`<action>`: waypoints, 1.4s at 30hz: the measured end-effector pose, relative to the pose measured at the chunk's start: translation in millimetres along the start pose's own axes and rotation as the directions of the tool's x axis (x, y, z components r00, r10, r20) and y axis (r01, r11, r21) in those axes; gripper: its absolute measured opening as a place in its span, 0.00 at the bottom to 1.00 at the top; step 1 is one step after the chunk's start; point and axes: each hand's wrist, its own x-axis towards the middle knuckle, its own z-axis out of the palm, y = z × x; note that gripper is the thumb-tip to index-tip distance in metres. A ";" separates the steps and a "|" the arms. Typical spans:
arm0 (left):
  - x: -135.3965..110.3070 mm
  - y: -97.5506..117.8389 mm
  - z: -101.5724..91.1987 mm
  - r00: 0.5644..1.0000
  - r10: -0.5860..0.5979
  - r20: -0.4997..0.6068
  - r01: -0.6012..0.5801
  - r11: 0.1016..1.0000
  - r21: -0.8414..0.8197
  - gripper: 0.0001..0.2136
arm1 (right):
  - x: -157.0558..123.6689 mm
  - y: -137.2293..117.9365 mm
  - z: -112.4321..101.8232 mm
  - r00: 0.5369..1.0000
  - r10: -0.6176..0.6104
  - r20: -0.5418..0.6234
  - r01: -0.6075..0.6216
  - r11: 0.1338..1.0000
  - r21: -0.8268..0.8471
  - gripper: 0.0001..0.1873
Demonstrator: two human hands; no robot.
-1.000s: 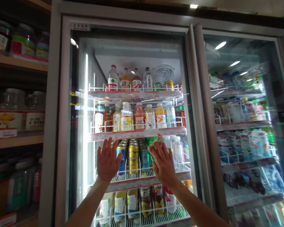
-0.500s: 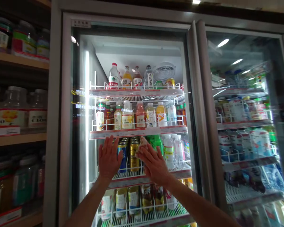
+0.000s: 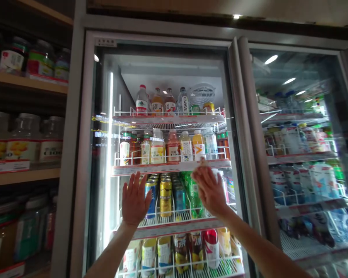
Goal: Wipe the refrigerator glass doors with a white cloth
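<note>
A glass door (image 3: 162, 67) of a drinks fridge stands upright before me. My left hand (image 3: 135, 200) lies flat against the glass, fingers spread, in front of the cans on the third shelf. To its right, my right hand (image 3: 211, 189) presses a crumpled pale cloth (image 3: 202, 163) to the glass. Only a bit of the cloth shows past the fingertips; the palm hides the rest. Behind the glass near this hand are green bottles (image 3: 193, 193) and a blue can (image 3: 180, 199). A gold can (image 3: 165, 197) stands between the two hands.
At left, wooden shelves (image 3: 26, 175) hold several jars and bottles. A second glass-door fridge (image 3: 301, 154) full of drinks adjoins on the right, past the door's metal edge frame (image 3: 245, 116). Wire-fronted shelves (image 3: 174, 166) with bottles show inside.
My right hand and the cloth have moved right across the glass, uncovering the gold and blue cans. The left hand keeps its place on the door. My view has tilted slightly upward.
</note>
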 end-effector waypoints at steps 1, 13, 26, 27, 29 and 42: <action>-0.1 0.1 0.3 1.000 0.002 0.001 -0.002 1.000 0.009 0.30 | 3.3 13.9 0.7 0.992 0.099 -0.079 -0.102 0.994 -0.040 0.30; -0.2 0.4 -0.8 1.000 0.004 0.007 -0.004 1.000 0.016 0.30 | 12.5 -24.4 4.6 0.971 -0.224 0.080 0.218 0.973 0.071 0.28; 0.0 0.1 -0.4 1.000 0.016 -0.015 -0.015 1.000 0.019 0.30 | 38.0 14.7 3.5 0.992 -0.125 -0.012 0.125 0.992 -0.024 0.28; -0.3 0.0 -0.2 1.000 0.015 -0.013 -0.015 1.000 0.023 0.30 | 40.0 26.1 2.9 0.997 -0.043 -0.064 0.040 0.998 -0.050 0.28; -1.0 -0.4 0.5 1.000 0.016 -0.009 -0.016 0.999 0.028 0.30 | 49.9 51.2 3.3 0.960 0.183 -0.210 -0.202 0.977 -0.073 0.26; -1.6 -0.6 0.5 1.000 0.005 -0.007 -0.005 1.000 0.031 0.29 | 63.0 41.1 2.6 0.979 0.081 -0.189 -0.092 0.995 -0.046 0.24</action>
